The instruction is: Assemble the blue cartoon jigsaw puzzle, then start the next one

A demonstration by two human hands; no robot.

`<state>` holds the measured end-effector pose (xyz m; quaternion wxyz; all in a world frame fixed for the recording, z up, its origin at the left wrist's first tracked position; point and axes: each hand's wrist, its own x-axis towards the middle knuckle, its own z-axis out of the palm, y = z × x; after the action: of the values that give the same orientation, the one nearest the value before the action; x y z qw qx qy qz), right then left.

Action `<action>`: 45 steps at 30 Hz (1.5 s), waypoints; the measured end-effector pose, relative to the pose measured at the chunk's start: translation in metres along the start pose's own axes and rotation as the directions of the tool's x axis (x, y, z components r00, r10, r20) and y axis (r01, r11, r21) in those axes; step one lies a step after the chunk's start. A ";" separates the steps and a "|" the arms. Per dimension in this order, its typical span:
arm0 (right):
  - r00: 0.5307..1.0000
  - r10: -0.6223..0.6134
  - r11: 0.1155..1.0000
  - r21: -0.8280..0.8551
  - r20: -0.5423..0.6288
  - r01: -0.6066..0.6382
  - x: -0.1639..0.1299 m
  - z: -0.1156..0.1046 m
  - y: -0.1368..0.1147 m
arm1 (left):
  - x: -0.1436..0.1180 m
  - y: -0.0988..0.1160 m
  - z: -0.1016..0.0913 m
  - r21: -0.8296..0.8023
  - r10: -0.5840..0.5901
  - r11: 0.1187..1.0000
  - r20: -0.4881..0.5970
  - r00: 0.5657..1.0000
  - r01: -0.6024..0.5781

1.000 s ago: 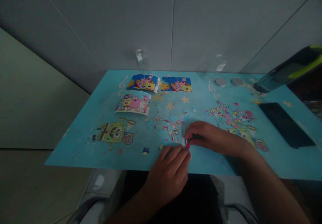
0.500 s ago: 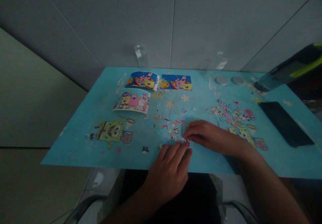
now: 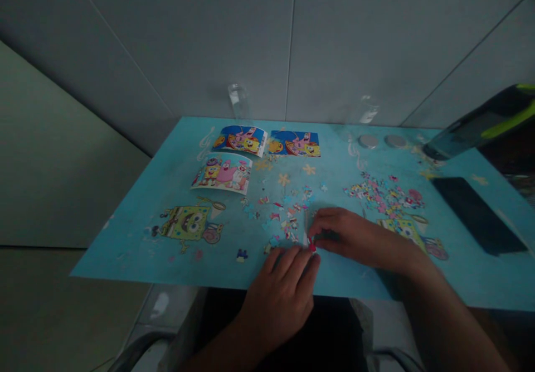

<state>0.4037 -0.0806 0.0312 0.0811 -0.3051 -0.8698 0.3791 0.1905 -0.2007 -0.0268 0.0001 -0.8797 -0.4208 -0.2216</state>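
My right hand (image 3: 349, 235) reaches in from the right, thumb and forefinger closed on a small red jigsaw puzzle piece (image 3: 312, 245). Against the near side of that piece, my left hand (image 3: 282, 288) has its fingers bent and its forefinger and thumb drawn close; the fingertips partly hide the piece. Just beyond both hands lie several loose puzzle pieces (image 3: 288, 216) in pink, white and light blue. A dark blue and white piece (image 3: 241, 255) sits apart, left of my left hand.
A heap of mixed puzzle pieces (image 3: 387, 193) lies at right, beside a dark phone-like slab (image 3: 478, 215). Picture sheets, a curled one (image 3: 223, 174) among them, lie at back left. Clear jars (image 3: 239, 103), two round lids (image 3: 368, 141) and a bottle (image 3: 455, 132) stand along the back.
The view has tilted up slightly, so the table sits lower. My right fingertips have shifted slightly at the red piece, which now shows more clearly between my hands.
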 end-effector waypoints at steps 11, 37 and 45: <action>0.999 0.034 0.999 -0.034 -0.008 -0.034 -0.001 0.002 -0.004 | -0.003 0.001 0.006 0.031 0.002 1.000 -0.050 0.999 0.000; 0.998 0.056 0.998 0.036 -0.042 -0.055 0.003 0.009 -0.004 | -0.004 0.002 0.008 0.047 -0.003 0.999 -0.044 0.999 0.005; 0.993 0.063 0.998 0.034 -0.102 -0.059 0.006 0.014 0.001 | 0.000 0.002 0.007 0.044 -0.036 0.998 -0.039 0.999 0.038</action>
<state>0.3938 -0.0851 0.0199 0.1189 -0.3493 -0.8487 0.3788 0.1951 -0.2004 -0.0331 0.0235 -0.8671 -0.4418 -0.2289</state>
